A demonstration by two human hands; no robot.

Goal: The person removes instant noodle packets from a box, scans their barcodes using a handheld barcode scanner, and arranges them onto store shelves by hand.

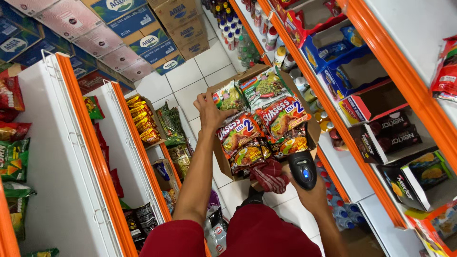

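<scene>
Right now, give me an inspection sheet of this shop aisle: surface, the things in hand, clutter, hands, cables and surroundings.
Surface: white tiled floor; no table in view.
Job's things: open cardboard box carrying red and green noodle packets; black handheld scanner beneath the packets; red checked cloth beside the scanner.
Clutter: more snack packs in small cartons down the aisle.
Hands: left hand grips the box's left edge; right hand holds the scanner.
Cables: nothing seen.
Surroundings: orange-edged white shelves on the right with display cartons; white rack on the left with snack bags; stacked shipping cartons at the aisle's end; bottles on the far shelf.
</scene>
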